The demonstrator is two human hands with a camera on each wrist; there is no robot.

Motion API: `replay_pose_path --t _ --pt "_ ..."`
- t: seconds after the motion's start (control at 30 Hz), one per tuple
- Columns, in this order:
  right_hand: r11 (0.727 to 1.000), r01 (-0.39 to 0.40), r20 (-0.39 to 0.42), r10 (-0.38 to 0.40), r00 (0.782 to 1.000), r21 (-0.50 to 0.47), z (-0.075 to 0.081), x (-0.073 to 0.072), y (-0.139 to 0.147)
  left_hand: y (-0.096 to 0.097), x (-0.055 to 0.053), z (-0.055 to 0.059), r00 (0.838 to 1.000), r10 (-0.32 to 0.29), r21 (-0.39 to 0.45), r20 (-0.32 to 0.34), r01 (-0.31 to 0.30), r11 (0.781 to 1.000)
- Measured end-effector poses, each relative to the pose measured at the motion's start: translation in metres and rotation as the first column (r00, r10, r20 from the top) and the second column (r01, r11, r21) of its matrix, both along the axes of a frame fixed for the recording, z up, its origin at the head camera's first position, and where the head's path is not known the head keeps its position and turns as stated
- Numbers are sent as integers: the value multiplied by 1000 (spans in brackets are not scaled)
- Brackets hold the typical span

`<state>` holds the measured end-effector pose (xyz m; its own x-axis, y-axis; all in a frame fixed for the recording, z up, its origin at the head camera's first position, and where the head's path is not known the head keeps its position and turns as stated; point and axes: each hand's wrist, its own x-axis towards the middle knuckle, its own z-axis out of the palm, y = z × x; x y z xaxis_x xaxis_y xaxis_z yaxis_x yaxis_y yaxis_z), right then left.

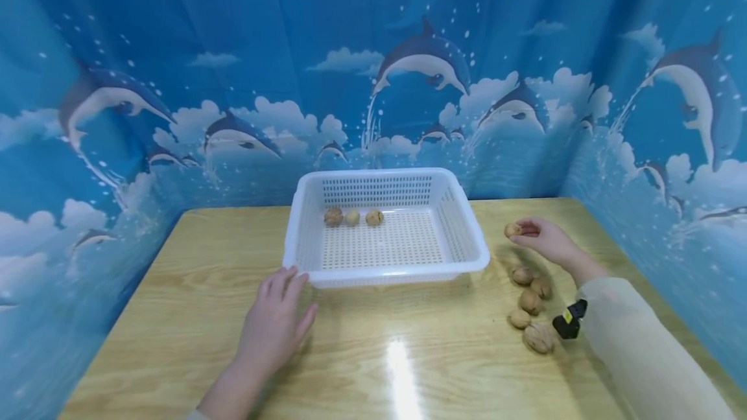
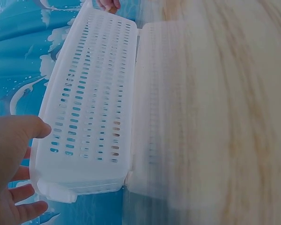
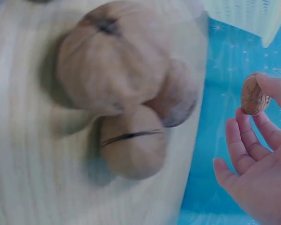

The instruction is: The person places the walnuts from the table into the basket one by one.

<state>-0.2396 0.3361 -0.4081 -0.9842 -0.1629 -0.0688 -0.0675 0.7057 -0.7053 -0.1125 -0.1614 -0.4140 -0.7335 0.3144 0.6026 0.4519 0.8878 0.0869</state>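
Observation:
In the head view my right hand (image 1: 539, 236) is raised to the right of the white plastic basket (image 1: 385, 273), pinching a walnut (image 1: 513, 230) between thumb and fingertips. The right wrist view has the same walnut (image 3: 254, 95) at the tips of the fingers, with the little finger spread away. Below that hand, several walnuts (image 1: 530, 302) lie grouped on the wooden table. My left hand (image 1: 273, 316) has its fingertips at the basket's near left corner, fingers extended and thumb apart. Inside the basket, toward the back left, three nuts (image 1: 353, 217) sit in a row.
The wooden table (image 1: 192, 303) meets a blue dolphin-print curtain (image 1: 280, 76) at the back and sides. A small black device (image 1: 570, 320) is strapped at the right sleeve, close beside the walnuts on the table.

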Motion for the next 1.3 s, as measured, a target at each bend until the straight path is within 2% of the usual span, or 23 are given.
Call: replay_pose_path --t 0.27,0.47,0.6,0.83,1.03,1.3 --pt "994 18 6 -17 1000 -107 21 3 -6 0 2 1 1000 3 -6 8 -3 1000" --pt "991 24 1 -24 1000 -135 48 5 -18 -1 2 -1 1000 10 -10 22 -10 1000" --pt "991 7 -5 -8 1000 -135 60 4 -29 -1 1 -1 1000 7 -6 15 -7 1000" --pt "987 -30 24 34 999 -160 63 4 -49 0 1 1 1000 -6 -2 15 6 1000" --pt "987 -61 -5 61 998 -147 67 3 -62 4 3 1 1000 -7 -6 24 7 1000" --pt "984 -119 -26 116 993 -136 82 -14 -88 2 1 1 1000 6 -7 22 -6 1000"
